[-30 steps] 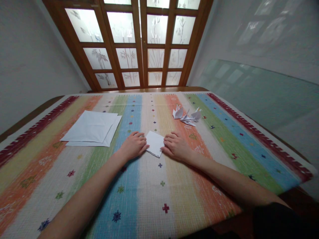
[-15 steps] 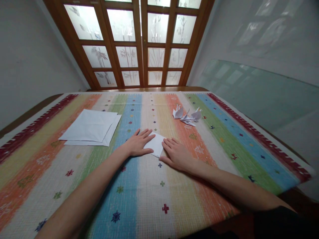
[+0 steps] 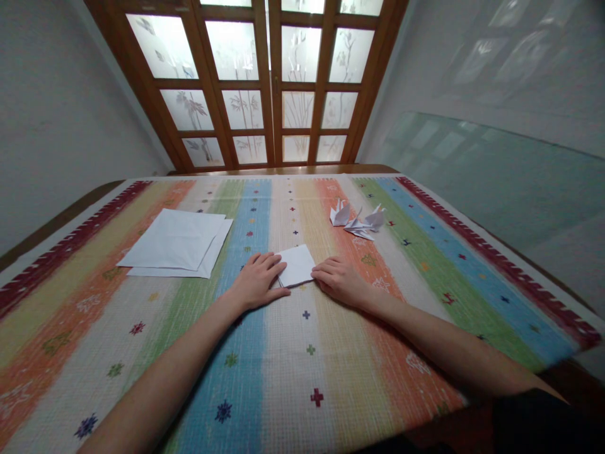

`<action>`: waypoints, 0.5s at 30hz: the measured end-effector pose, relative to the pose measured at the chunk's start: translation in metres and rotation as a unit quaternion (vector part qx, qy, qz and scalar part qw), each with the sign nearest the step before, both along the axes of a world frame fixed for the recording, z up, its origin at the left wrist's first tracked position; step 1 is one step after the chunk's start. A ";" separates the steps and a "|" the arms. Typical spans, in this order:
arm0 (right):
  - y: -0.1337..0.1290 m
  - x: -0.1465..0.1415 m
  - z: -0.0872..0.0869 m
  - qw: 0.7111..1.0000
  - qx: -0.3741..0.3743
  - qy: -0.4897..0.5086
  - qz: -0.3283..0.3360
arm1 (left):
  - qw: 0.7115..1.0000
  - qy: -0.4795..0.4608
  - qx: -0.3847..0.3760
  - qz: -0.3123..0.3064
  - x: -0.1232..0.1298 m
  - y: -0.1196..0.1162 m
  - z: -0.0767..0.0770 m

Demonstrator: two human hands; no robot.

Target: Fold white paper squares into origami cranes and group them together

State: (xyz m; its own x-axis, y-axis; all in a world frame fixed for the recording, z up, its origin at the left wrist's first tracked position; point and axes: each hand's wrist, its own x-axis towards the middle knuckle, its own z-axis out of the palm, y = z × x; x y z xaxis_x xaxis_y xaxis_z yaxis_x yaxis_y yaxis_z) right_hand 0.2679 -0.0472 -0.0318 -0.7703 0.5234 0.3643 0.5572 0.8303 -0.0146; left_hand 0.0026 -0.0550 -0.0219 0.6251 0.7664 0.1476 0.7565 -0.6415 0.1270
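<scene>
A small folded sheet of white paper (image 3: 297, 266) lies on the striped tablecloth in front of me, with layers showing at its near left corner. My left hand (image 3: 256, 279) is at its left edge, fingers bent over the edge and thumb by the near corner, holding it. At the right corner, my right hand (image 3: 339, 281) has its fingers closed together in a pinch on the paper. The fingertips' undersides are hidden. Beyond my right hand stand several white paper cranes (image 3: 362, 224) in a close group.
Larger white paper sheets (image 3: 172, 236) lie stacked on the left, the lower one poking out. A colourful striped tablecloth (image 3: 283, 391) covers the table. A glass pane (image 3: 472, 164) leans along the right wall, and wooden doors (image 3: 271, 88) with frosted panes stand behind.
The paper now lies turned, with a straight near edge and more of its face uncovered. My right hand has gone from flat to pinching, and my left fingers have drawn in.
</scene>
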 end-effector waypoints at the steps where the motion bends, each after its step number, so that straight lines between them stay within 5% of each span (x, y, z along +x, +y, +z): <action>1: 0.001 0.001 0.001 1.000 0.001 0.005 0.005 | 1.000 -0.012 -0.003 -0.014 0.001 0.000 0.001; 9: -0.005 -0.004 0.006 0.999 -0.043 0.024 -0.021 | 0.991 -0.123 -0.039 -0.047 0.008 0.001 0.004; 15: 0.001 -0.011 0.009 0.996 -0.074 0.027 -0.048 | 0.967 -0.225 -0.119 0.030 0.011 0.002 0.009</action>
State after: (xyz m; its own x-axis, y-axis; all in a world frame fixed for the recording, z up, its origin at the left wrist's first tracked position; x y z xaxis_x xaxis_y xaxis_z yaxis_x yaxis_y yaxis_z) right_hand 0.2573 -0.0462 -0.0228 -0.6953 0.6455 0.3160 0.6297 0.7591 -0.1652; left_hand 0.0141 -0.0526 -0.0129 0.4919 0.8449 0.2102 0.6252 -0.5108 0.5901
